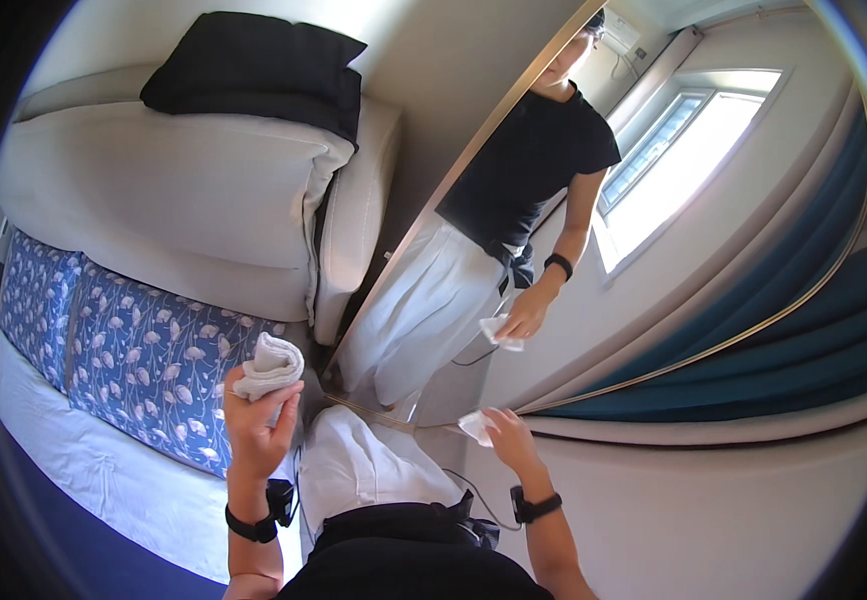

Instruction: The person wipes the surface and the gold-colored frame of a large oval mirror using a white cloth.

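Observation:
My left hand (257,420) is raised beside the bed and grips a rolled white cloth (270,366). My right hand (506,434) holds a small white wipe (476,426) against the lower edge of a tall gold-framed mirror (514,290). The mirror shows my reflection in a black top and white trousers, with the reflected hand and wipe (502,333) meeting mine. Both wrists carry black bands.
A bed (144,365) with blue flowered pillows, a large white cushion (174,190) and a black pillow (254,70) lies to my left. A teal curtain (794,340) and a bright window (684,160) appear in the mirror. A plain wall (714,510) fills the lower right.

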Tool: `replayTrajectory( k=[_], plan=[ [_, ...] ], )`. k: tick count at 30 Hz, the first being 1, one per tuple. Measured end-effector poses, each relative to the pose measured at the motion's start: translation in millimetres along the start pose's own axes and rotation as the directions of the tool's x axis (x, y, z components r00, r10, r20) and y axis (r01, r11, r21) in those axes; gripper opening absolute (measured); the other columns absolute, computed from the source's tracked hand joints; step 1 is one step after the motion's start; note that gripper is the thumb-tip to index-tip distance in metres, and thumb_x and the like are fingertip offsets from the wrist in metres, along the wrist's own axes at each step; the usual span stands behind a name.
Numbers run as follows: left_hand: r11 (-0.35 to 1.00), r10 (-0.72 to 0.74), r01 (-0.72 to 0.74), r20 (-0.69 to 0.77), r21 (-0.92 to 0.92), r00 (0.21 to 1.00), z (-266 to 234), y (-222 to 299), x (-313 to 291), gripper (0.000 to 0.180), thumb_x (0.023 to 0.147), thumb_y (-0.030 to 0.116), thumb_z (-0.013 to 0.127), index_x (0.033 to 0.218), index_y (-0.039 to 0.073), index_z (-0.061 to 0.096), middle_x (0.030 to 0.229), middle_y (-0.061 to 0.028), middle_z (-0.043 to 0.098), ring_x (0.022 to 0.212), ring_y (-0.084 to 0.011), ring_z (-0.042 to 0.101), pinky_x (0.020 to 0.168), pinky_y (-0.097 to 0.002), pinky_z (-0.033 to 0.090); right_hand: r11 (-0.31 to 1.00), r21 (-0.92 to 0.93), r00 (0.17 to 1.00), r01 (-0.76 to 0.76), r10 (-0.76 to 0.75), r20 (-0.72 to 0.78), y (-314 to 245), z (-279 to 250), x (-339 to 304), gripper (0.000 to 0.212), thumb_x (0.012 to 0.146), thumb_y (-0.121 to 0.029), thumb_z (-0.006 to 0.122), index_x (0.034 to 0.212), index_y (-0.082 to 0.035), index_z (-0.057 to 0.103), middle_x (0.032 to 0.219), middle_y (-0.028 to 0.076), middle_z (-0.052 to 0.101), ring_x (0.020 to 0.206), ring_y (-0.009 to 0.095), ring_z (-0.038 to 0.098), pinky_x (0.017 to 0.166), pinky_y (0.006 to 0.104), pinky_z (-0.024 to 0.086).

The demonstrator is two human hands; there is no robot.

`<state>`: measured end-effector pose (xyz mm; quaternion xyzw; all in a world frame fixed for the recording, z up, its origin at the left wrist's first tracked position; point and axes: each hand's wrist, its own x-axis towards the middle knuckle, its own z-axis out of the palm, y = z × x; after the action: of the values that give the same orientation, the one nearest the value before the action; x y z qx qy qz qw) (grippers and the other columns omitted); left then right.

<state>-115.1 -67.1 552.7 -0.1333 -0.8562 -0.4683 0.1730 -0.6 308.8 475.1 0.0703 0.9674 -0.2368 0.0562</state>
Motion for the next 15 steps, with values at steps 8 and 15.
replayTrajectory(
  k=[8,15],
  plan=[
    [0.99,0.018,0.016,0.244,-0.139,0.97,29.4,5.8,11.6,0.021,0.072,0.0,0.062,0.087,0.01,0.071,0.096,-0.011,0.064,0.096,-0.0301,0.053,0.084,-0.0378,0.043,0.957,0.017,0.949,-0.288,0.288,-0.129,-13.8,12.8,-108.8,0.033,0.079,-0.012,0.06,0.111,-0.009,0.058,0.096,0.016,0.06,0.089,0.036,0.058,0.077,0.0425,0.048],
    [0.93,0.257,-0.078,0.483,-0.359,0.837,73.0,20.7,18.0,0.021,0.075,-0.004,0.058,0.092,0.005,0.067,0.096,-0.014,0.063,0.091,-0.0303,0.057,0.081,-0.037,0.044,0.864,0.199,0.829,-0.463,0.502,-0.246,-73.8,11.5,-148.9,0.031,0.073,-0.008,0.06,0.104,-0.008,0.061,0.093,0.014,0.061,0.087,0.034,0.059,0.079,0.0394,0.049]
  ],
)
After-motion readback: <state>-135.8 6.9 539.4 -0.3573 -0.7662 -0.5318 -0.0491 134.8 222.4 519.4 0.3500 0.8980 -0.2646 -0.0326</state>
